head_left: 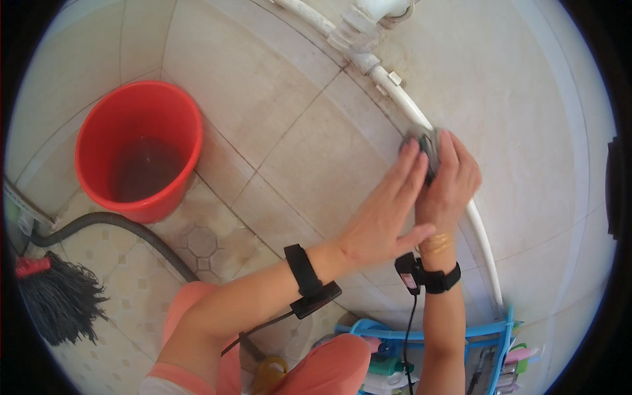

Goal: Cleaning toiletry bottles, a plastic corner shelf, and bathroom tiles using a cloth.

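Note:
A white pipe (405, 105) runs along the tiled wall, and both my hands are up against it. A small crumpled grey-green cloth (431, 155) is wrapped about the pipe, mostly covered by fingers. My right hand (453, 176) is closed round the cloth and pipe from the right side. From the left, my left hand (388, 204) presses its fingertips on the cloth, its thumb reaching toward my right wrist. The pipe passes behind my right hand and comes out below it. Each wrist wears a black strap with a small device and cable.
A red bucket (187, 161) with dark liquid stands at the left by the wall. A grey hose (141, 230) and a black mop head (62, 296) lie near it. Below right, a blue rack (487, 329) holds bottles and toiletries. A white fitting (355, 39) joins the pipe above.

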Tool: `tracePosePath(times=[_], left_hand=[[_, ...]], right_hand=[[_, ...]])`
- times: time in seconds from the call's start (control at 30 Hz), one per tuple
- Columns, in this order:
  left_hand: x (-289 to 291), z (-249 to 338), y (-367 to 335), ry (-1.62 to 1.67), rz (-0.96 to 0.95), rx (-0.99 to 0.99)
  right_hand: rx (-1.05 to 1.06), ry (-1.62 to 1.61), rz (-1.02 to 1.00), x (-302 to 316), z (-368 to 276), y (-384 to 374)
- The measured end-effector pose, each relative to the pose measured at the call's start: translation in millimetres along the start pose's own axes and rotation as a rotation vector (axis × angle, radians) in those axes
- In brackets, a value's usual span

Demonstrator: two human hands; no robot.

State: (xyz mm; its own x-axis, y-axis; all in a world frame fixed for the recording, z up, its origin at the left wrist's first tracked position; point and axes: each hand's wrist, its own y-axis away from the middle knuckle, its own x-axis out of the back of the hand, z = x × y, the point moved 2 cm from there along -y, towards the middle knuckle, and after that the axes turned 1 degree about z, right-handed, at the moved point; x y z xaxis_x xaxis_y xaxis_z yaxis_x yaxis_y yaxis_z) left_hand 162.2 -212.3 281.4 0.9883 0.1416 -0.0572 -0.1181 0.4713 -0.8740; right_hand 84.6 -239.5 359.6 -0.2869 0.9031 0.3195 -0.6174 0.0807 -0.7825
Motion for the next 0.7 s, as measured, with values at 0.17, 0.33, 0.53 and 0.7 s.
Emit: tracePosePath(times=[0.17, 0.33, 0.53, 0.7], left_hand=[[28, -19, -14, -0.037, 0.196, 0.065], [24, -14, 26, -0.066, 0.087, 0.134], [13, -37, 52, -0.097, 0.082, 0.329], [13, -41, 40, -0.148, 0.173, 0.288]], right_hand=[[-0.018, -0.032, -0.027, -31, -27, -31], [0.046, -0.079, 0.095, -31, -48, 12], [-0.009, -0.117, -0.333, -41, -62, 56], [-0.114, -0.228, -0.485, -9, -55, 79]])
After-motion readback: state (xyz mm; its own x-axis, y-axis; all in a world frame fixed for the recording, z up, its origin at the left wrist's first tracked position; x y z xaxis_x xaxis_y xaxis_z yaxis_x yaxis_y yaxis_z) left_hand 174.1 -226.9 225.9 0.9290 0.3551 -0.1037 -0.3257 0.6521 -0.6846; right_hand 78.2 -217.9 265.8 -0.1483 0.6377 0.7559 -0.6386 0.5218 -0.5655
